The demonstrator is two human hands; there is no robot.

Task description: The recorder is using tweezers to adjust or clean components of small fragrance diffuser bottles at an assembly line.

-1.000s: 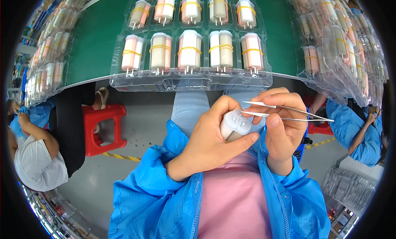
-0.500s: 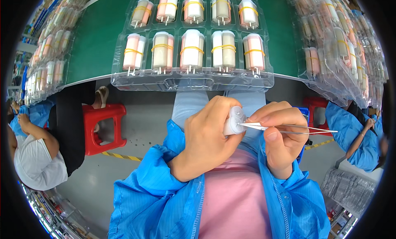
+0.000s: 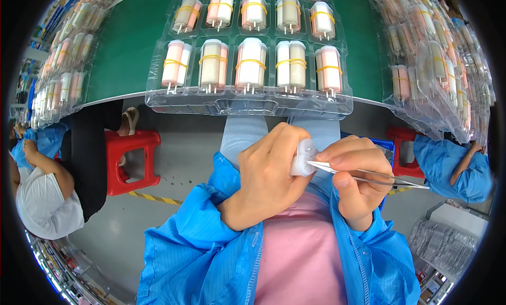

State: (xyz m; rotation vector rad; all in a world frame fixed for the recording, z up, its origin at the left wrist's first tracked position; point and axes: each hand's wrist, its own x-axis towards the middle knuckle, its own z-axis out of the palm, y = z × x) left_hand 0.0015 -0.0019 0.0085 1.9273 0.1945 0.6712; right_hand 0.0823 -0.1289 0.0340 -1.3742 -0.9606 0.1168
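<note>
My left hand (image 3: 269, 176) is closed around a white twin-tube piece (image 3: 302, 158), with its rounded end facing right; most of its length is hidden in my fist. Between the thumb and fingers of my right hand (image 3: 363, 173) is a pair of metal tweezers (image 3: 392, 181). The pointed tips touch or almost touch the end face of the piece. Beyond my hands, a clear plastic tray (image 3: 247, 106) holds rows of pink, white and grey tube bundles (image 3: 251, 65), each wrapped in a yellow rubber band.
The tray sits on a green table (image 3: 124, 57), its near edge overhanging my lap. Stacks of filled trays stand at the left (image 3: 66, 91) and right (image 3: 429, 78). A red stool (image 3: 134, 160) and a co-worker in white (image 3: 50, 205) are at the left, with another co-worker in blue (image 3: 448, 165) at the right.
The white piece has shifted slightly right and turned a little in my left hand. The tweezers tilt more, their back end lower. The tray appears slightly further right in view.
</note>
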